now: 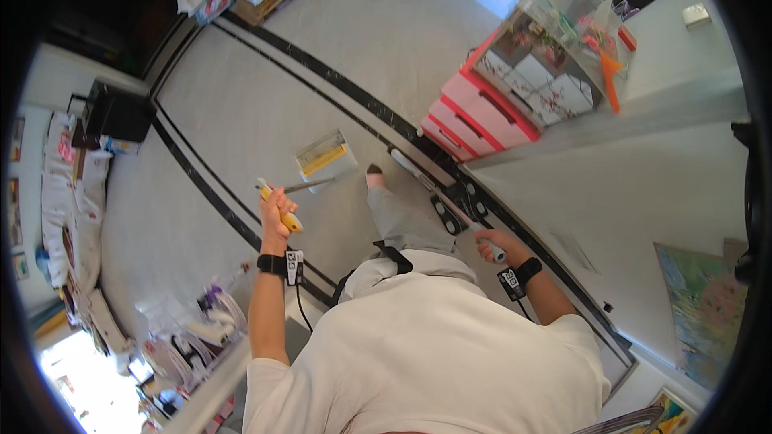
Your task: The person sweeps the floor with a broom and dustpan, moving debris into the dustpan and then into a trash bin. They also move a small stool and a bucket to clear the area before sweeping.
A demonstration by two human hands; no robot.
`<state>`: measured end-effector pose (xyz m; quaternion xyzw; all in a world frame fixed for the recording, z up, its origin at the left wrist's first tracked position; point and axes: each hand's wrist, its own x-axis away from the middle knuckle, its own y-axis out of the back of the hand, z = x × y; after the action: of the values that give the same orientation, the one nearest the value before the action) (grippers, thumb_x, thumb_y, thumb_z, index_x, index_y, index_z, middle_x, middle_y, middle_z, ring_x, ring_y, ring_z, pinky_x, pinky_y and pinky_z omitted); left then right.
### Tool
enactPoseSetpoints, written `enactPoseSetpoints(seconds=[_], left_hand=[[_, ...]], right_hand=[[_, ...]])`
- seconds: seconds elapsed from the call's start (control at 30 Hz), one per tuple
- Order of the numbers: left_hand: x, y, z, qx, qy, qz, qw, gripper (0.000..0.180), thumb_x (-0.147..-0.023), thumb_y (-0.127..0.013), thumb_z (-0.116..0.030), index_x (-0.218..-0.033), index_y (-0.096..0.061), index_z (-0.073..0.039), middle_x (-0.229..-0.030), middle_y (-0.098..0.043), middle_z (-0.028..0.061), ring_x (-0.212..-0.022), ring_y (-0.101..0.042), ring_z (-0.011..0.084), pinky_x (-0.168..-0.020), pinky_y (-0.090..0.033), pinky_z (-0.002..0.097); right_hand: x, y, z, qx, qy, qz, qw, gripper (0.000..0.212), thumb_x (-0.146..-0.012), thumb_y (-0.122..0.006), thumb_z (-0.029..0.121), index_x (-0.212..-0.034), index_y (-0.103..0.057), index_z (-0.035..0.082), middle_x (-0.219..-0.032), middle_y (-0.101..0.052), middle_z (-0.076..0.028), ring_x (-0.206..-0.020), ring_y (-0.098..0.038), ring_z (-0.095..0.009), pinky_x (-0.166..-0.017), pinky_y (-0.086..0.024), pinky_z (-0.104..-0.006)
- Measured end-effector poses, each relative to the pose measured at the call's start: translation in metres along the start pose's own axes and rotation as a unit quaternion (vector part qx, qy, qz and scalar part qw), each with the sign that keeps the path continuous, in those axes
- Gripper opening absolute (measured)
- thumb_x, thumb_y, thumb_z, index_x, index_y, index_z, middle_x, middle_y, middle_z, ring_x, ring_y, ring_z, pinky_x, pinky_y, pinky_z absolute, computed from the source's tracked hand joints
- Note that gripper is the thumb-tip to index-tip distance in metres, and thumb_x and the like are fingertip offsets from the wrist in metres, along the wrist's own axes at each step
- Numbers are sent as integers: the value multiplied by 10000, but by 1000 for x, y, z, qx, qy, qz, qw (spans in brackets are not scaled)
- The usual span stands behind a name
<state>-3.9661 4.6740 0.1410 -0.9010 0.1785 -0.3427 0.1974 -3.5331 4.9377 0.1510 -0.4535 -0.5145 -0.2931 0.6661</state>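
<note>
My left hand (277, 210) is closed round the yellow grip of a long-handled dustpan (351, 162). Its thin grey pole slants away to the white pan with a yellow strip, which rests on the floor ahead of my foot. My right hand (496, 247) grips the grey handle of a broom (412, 167), held low beside my right leg. The broom's far end lies along the dark floor border; its bristles cannot be made out. Dark shoes (447, 214) sit close to the broom's pole. Both wrists wear black straps with small tags and cables.
A red-and-white drawer unit (480, 116) stands against the right wall, with a clear tank (539, 52) on it. Far left are a black box (119, 112) and a pale covered sofa (76, 193). Cardboard and bags (205, 0) lie at the back. Bagged items (189, 345) crowd the lower left.
</note>
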Motion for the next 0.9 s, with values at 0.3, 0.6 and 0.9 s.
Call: enactPoseSetpoints(seconds=[0.3, 0.6, 0.9], left_hand=[[-144, -163, -120, -102, 84, 187, 973, 190, -858, -536, -47, -963, -435, -169, -529, -344, -45, -369, -310, 65, -355, -289, 229], [-290, -315, -169, -299, 125, 379, 867, 213, -871, -538, -67, -1040, -421, -124, -506, -304, -59, -364, -300, 48, -358, -278, 217], [-470, -416, -207, -319, 167, 434, 826, 207, -853, -521, -31, -989, -398, -128, -504, -336, -44, -354, -333, 72, -334, -297, 241]], right_hand=[[-57, -87, 144, -203, -19, 84, 975, 228, -844, -574, 169, -690, -425, 91, -551, -448, 14, -424, -424, -67, -361, -354, -188], [-93, -159, 215, -321, -3, 44, 946, 270, -870, -551, 269, -702, -424, 101, -519, -441, 32, -389, -412, -44, -326, -335, -177], [-137, -292, 260, -321, 116, -101, 934, 194, -886, -524, 241, -786, -438, 98, -536, -424, 47, -394, -399, -46, -332, -339, -182]])
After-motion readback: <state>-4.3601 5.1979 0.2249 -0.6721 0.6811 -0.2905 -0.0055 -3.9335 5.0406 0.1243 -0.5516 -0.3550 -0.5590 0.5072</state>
